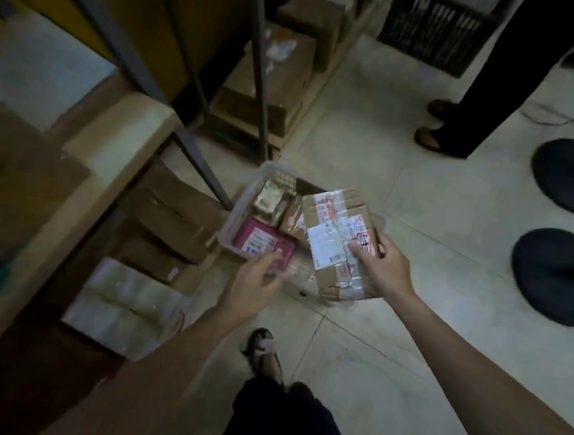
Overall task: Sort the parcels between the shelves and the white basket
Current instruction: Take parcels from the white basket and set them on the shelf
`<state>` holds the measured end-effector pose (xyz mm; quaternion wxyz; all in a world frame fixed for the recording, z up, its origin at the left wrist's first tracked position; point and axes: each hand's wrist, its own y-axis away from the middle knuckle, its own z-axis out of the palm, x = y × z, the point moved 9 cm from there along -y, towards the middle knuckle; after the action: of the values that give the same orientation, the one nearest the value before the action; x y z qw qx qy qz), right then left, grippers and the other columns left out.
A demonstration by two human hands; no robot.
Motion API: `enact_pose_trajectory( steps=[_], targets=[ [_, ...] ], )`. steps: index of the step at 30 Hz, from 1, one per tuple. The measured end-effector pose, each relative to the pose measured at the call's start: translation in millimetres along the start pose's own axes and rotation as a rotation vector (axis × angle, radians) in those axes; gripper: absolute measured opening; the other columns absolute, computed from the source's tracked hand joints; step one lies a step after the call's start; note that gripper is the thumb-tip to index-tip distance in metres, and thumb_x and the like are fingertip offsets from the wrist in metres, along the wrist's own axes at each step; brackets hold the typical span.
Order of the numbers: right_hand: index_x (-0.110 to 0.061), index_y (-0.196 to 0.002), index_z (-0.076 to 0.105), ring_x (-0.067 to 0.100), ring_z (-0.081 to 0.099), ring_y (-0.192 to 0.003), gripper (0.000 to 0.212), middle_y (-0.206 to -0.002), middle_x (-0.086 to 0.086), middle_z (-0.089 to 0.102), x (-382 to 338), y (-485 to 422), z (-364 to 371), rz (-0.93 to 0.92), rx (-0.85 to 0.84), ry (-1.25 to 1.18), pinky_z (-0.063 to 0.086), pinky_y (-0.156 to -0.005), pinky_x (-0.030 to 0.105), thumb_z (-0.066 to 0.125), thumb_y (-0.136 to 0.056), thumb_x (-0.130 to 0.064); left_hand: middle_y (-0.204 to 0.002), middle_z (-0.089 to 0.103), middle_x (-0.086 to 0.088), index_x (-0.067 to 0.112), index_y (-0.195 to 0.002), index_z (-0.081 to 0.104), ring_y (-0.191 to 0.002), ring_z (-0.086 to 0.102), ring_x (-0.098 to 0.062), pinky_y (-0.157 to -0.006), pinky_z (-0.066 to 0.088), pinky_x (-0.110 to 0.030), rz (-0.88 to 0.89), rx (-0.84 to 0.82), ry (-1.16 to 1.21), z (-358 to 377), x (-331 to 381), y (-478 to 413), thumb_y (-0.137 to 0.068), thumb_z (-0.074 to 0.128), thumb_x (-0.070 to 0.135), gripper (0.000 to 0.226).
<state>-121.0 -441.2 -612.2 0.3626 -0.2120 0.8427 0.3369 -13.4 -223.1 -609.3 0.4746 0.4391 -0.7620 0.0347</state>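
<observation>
**Taped carton in 1 hand, above the basket**

The right hand (376,265) grips the cardboard parcel (337,238) at its near right corner, thumb pressed on the labelled top and fingers curled out of sight beneath. The parcel hangs tilted over the right part of the white basket (235,210), which sits on the floor just beside the shelf upright (259,67). The left hand (256,283) reaches toward the basket's near rim by the pink parcel (259,241). Its fingers are blurred, so I cannot tell whether they hold anything.

The carton looks stiff and probably light, since 1 corner grip carries it. The glossy tape and labels are likely slippery, so a hold across 2 opposite edges on bare cardboard would be surer than the thumb on the label.

Room is tight on the left – the upright, the shelf board (112,155) and the stacked boxes (172,215) crowd the basket. The tiled floor to the right is open near the basket, with 2 dark round shapes (567,174) and another person's legs (487,95) well apart from it. The basket already holds several small parcels, so little free space shows inside
</observation>
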Motion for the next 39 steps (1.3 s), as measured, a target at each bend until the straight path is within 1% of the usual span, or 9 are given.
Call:
enact_pose_trajectory(
  steps=[3, 9, 15, 19, 24, 31, 33, 36, 39],
  targets=[
    [-0.016, -0.111, 0.064, 0.032, 0.06, -0.101, 0.038, -0.101, 0.012, 0.069, 45, -41, 30, 0.041, -0.009, 0.086, 0.05, -0.086, 0.04, 0.07, -0.079, -0.037, -0.108, 0.061, -0.003, 0.016, -0.113, 0.059, -0.098, 0.057, -0.017, -0.082, 0.044, -0.027, -0.071, -0.027, -0.056, 25, -61, -31, -0.087, 0.059, 0.02, 0.027],
    [-0.011, -0.124, 0.056, 0.035, 0.059, -0.1, 0.053, -0.11, 0.019, 0.062, 124, -123, 99, 0.059, -0.131, 0.302, 0.04, -0.076, 0.028, 0.07, -0.081, -0.039, -0.111, 0.061, -0.004, 0.015, -0.113, 0.057, -0.103, 0.055, -0.021, -0.081, 0.041, -0.028, -0.024, -0.055, -0.302, 78, -145, -97, -0.085, 0.058, 0.02, 0.029],
    [-0.012, -0.131, 0.049, 0.035, 0.057, -0.107, 0.062, -0.123, 0.019, 0.056, 159, -203, 180, -0.094, -0.327, 0.43, 0.048, -0.09, 0.045, 0.067, -0.081, -0.043, -0.124, 0.053, -0.005, 0.014, -0.124, 0.054, -0.119, 0.041, -0.023, -0.099, 0.031, -0.036, 0.051, -0.036, -0.55, 112, -207, -165, -0.088, 0.051, 0.026, 0.037],
    [-0.015, -0.135, 0.047, 0.032, 0.054, -0.108, 0.064, -0.121, 0.017, 0.055, 181, -228, 228, -0.192, -0.401, 0.498, 0.044, -0.088, 0.034, 0.065, -0.082, -0.046, -0.127, 0.05, -0.005, 0.016, -0.125, 0.052, -0.123, 0.038, -0.022, -0.108, 0.022, -0.042, 0.089, -0.163, -0.633, 149, -246, -180, -0.092, 0.044, 0.027, 0.036],
    [-0.014, -0.139, 0.041, 0.033, 0.051, -0.111, 0.065, -0.127, 0.017, 0.048, 206, -234, 275, -0.248, -0.464, 0.567, 0.043, -0.088, 0.037, 0.065, -0.084, -0.039, -0.109, 0.061, -0.01, 0.013, -0.111, 0.063, -0.109, 0.054, -0.03, -0.108, 0.025, -0.059, 0.149, -0.099, -0.643, 163, -264, -173, -0.085, 0.043, 0.023, 0.034],
    [-0.018, -0.146, 0.032, 0.033, 0.047, -0.124, 0.068, -0.144, 0.012, 0.043, 188, -247, 353, -0.366, -0.616, 0.595, 0.044, -0.099, 0.043, 0.058, -0.088, -0.043, -0.103, 0.062, -0.006, 0.02, -0.106, 0.064, -0.102, 0.054, -0.025, -0.105, 0.024, -0.058, 0.17, -0.062, -0.642, 168, -274, -176, -0.084, 0.038, 0.029, 0.036],
    [-0.017, -0.146, 0.03, 0.033, 0.04, -0.13, 0.067, -0.148, 0.009, 0.039, 182, -245, 367, -0.394, -0.582, 0.64, 0.039, -0.103, 0.049, 0.054, -0.09, -0.045, -0.099, 0.063, -0.007, 0.018, -0.105, 0.066, -0.1, 0.057, -0.027, -0.104, 0.022, -0.059, 0.178, -0.027, -0.644, 167, -273, -176, -0.083, 0.04, 0.027, 0.035],
    [-0.01, -0.138, 0.041, 0.033, 0.039, -0.128, 0.058, -0.142, 0.013, 0.042, 178, -231, 350, -0.458, -0.343, 0.62, 0.037, -0.101, 0.05, 0.057, -0.089, -0.037, -0.099, 0.062, -0.008, 0.017, -0.107, 0.064, -0.102, 0.053, -0.026, -0.106, 0.022, -0.059, 0.205, 0.013, -0.582, 163, -267, -176, -0.08, 0.052, 0.019, 0.029],
    [-0.003, -0.128, 0.046, 0.033, 0.041, -0.123, 0.06, -0.135, 0.018, 0.043, 224, -219, 307, -0.135, -0.114, 0.436, 0.04, -0.098, 0.045, 0.068, -0.082, -0.036, -0.097, 0.062, -0.007, 0.016, -0.105, 0.064, -0.102, 0.055, -0.027, -0.104, 0.023, -0.061, 0.207, 0.043, -0.577, 162, -261, -173, -0.072, 0.07, 0.008, 0.034]
  ],
)
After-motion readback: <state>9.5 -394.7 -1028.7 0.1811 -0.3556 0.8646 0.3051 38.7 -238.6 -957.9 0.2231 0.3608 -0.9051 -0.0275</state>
